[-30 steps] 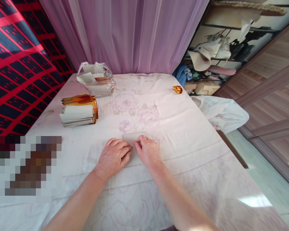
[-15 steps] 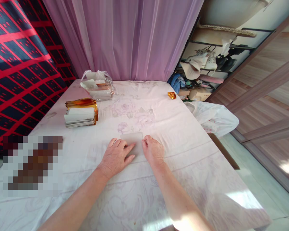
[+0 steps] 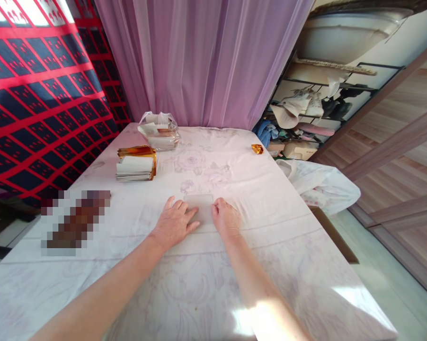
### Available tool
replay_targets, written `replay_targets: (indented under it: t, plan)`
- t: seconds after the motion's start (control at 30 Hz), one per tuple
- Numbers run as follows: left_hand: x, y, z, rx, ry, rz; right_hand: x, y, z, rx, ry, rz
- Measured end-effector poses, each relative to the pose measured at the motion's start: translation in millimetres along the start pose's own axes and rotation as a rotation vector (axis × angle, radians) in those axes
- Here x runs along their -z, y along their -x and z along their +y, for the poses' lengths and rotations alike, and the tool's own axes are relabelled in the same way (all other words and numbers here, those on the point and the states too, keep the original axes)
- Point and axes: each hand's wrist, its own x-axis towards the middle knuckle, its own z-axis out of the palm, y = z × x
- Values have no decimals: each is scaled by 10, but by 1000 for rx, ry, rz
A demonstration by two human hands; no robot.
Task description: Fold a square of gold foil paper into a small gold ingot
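— What do the hands do now?

— I see the left hand (image 3: 174, 223) lying flat with loose fingers on the pale sheet (image 3: 199, 207). The right hand (image 3: 226, 218) has its fingers curled on the sheet's right edge; whether it pinches, I cannot tell.

— And the sheet?

— Thin, rectangular and half covered, flat on the tablecloth (image 3: 270, 208). Far left of it is a paper stack (image 3: 134, 169) wrapped with gold foil; a pixelated patch (image 3: 75, 220) hides something.

Count on the surface (image 3: 270, 222): 2 hands, left hand (image 3: 174, 223) and right hand (image 3: 226, 219); 1 pale sheet (image 3: 199, 204); 1 gold-wrapped stack (image 3: 135, 163) at 10 o'clock; 1 plastic bag (image 3: 159, 130) at 11; 1 gold scrap (image 3: 257, 148) at 1.
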Motion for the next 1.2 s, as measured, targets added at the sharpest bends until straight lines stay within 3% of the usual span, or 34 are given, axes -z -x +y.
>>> replay_targets:
  t: [0.3,0.67,0.8,0.87,1.0,1.2]
  plan:
    - [66,169,-86,45,-30,36,4,10,-3,21,-25,42]
    - [64,216,-18,39,-46,34,8,34,20,74,-64,68]
    - [56,211,-19,33,-45,35,-8,126,44,217,-111,141]
    - [49,210,-21,35,-39,41,-33,188,28,408,-180,217]
    - [19,223,-27,48,-24,62,-112,294,-57,669,-182,100]
    - [-5,253,-38,79,-52,71,-159,369,-74,669,-122,-73]
